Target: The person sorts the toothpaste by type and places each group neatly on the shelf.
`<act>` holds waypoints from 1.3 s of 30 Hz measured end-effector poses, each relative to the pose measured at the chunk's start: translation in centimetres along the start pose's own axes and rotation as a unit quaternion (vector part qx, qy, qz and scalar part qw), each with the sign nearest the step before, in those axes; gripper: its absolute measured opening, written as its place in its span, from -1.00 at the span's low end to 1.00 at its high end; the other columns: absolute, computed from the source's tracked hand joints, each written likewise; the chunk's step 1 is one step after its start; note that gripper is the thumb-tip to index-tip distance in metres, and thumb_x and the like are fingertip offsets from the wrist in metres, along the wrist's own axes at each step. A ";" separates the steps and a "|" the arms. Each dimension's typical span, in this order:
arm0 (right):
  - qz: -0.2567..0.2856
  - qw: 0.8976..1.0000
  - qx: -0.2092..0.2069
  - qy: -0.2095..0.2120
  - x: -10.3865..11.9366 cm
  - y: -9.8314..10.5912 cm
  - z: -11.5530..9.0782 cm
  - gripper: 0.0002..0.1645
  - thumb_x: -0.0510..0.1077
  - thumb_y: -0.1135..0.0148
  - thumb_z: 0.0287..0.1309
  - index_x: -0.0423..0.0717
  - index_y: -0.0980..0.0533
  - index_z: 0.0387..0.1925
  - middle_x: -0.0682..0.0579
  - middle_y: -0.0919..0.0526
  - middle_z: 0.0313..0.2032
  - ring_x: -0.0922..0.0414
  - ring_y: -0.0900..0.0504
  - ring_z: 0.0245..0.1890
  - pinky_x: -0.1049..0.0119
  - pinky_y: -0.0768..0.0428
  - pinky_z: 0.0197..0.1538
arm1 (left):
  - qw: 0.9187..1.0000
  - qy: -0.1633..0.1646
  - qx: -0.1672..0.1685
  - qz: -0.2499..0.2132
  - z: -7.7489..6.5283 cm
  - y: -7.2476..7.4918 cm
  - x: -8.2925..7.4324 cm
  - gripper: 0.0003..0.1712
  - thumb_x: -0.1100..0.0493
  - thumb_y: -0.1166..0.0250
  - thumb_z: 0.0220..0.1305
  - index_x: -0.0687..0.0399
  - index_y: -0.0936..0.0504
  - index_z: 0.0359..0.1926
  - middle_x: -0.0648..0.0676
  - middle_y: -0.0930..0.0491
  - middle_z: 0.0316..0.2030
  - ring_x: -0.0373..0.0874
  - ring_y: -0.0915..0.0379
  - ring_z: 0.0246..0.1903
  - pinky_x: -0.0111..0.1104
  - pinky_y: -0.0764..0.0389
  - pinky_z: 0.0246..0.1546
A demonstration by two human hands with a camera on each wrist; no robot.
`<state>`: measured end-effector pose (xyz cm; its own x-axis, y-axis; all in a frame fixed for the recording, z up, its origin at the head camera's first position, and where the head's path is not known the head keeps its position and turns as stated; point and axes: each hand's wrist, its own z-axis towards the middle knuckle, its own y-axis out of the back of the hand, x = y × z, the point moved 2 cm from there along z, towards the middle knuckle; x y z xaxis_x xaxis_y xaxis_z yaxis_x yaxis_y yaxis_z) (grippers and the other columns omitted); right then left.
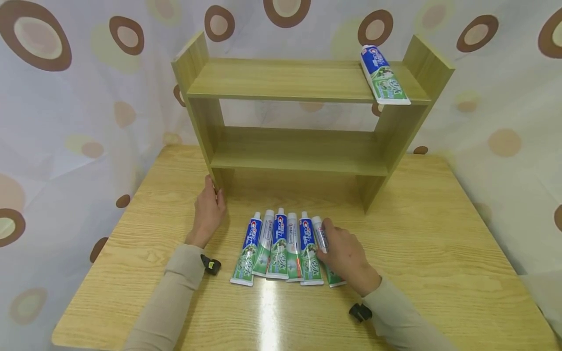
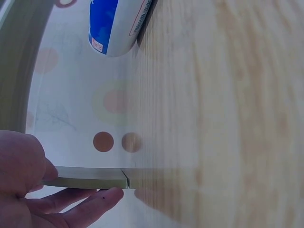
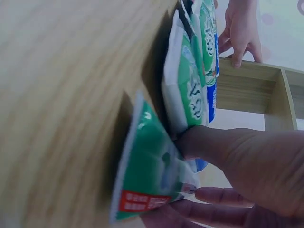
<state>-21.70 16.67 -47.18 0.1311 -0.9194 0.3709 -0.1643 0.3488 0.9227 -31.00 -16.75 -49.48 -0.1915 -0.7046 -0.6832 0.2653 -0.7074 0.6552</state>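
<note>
My left hand holds the lower front edge of the left side panel of a wooden shelf. In the left wrist view the thumb lies on one face of that panel and fingers on the other. At the right end of a row of toothpaste tubes, my right hand grips a white and green toothpaste tube between thumb and fingers. Its flat end touches or nearly touches the table. Beside it lie several other tubes, among them a blue and green Crest toothpaste tube, caps toward the shelf.
Another blue and green toothpaste tube lies on the shelf's top board at the right, its flat end over the front edge. The wooden table carries everything. A curtain with brown circles hangs behind and at both sides.
</note>
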 end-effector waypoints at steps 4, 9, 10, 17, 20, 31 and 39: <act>0.006 1.000 -0.015 0.006 -0.4 -0.2 -0.1 -0.20 -0.14 -0.60 0.21 -0.30 -0.41 0.35 -0.25 -0.79 -0.11 0.06 -0.69 -0.40 0.23 -0.71 -0.38 | 1.000 0.001 -0.003 -0.004 0.1 0.0 -0.1 -0.54 0.29 0.01 0.72 0.39 -0.24 0.48 0.60 -0.65 0.10 0.41 -0.77 -0.14 0.10 -0.78 -0.30; 0.021 0.999 -0.034 0.011 -0.8 -0.4 -0.3 -0.19 -0.15 -0.60 0.17 -0.29 -0.42 0.35 -0.22 -0.79 -0.19 0.10 -0.65 -0.46 0.29 -0.67 -0.43 | 1.000 0.000 -0.008 -0.002 0.1 -0.1 0.0 -0.55 0.30 0.00 0.71 0.40 -0.26 0.46 0.61 -0.64 0.11 0.43 -0.76 -0.09 0.13 -0.79 -0.25; 0.022 0.999 -0.038 0.011 -0.8 -0.4 -0.4 -0.19 -0.16 -0.60 0.16 -0.29 -0.42 0.35 -0.22 -0.79 -0.20 0.11 -0.64 -0.47 0.30 -0.65 -0.45 | 1.000 -0.002 -0.009 -0.001 0.0 -0.1 0.0 -0.56 0.30 0.00 0.71 0.41 -0.26 0.46 0.61 -0.64 0.11 0.44 -0.76 -0.08 0.15 -0.79 -0.23; 0.040 0.997 -0.066 0.017 -0.8 0.1 -0.6 -0.22 -0.18 -0.57 0.13 -0.25 -0.44 0.34 -0.17 -0.76 -0.27 0.12 -0.64 -0.49 0.34 -0.64 -0.47 | 1.000 -0.006 -0.013 0.004 -0.1 0.0 -0.1 -0.58 0.29 -0.01 0.71 0.42 -0.27 0.42 0.60 -0.66 0.04 0.44 -0.75 -0.13 0.16 -0.78 -0.25; 0.045 0.996 -0.076 0.023 -0.7 0.7 -0.6 -0.24 -0.19 -0.55 0.14 -0.25 -0.44 0.33 -0.16 -0.76 -0.27 0.10 -0.65 -0.47 0.32 -0.66 -0.45 | 1.000 -0.002 -0.011 0.004 -0.1 0.0 -0.2 -0.56 0.29 0.00 0.72 0.42 -0.26 0.44 0.61 -0.65 0.06 0.45 -0.76 -0.11 0.16 -0.78 -0.25; 0.031 0.992 -0.114 0.035 0.2 5.0 -1.2 -0.29 -0.19 -0.46 0.20 -0.27 -0.45 0.34 -0.20 -0.76 -0.32 0.13 -0.60 -0.61 0.37 -0.56 -0.59 | 1.000 -0.006 -0.007 0.006 0.0 0.0 -0.1 -0.56 0.30 0.01 0.71 0.43 -0.26 0.44 0.63 -0.64 0.09 0.47 -0.76 -0.08 0.17 -0.79 -0.25; 0.014 0.978 -0.189 0.088 1.0 8.4 -1.4 -0.37 -0.23 -0.46 0.20 -0.31 -0.47 0.26 -0.26 -0.81 -0.30 0.09 -0.65 -0.60 0.32 -0.61 -0.59 | 1.000 -0.011 -0.008 0.001 -0.1 0.2 -0.2 -0.54 0.32 0.00 0.70 0.44 -0.25 0.46 0.63 -0.63 0.11 0.47 -0.76 -0.08 0.19 -0.79 -0.24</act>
<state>-21.56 18.94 -38.90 0.3042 -0.8743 0.3782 0.1981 0.4464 0.8726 -30.84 -16.71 -49.25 -0.2118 -0.7072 -0.6746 0.2812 -0.7052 0.6509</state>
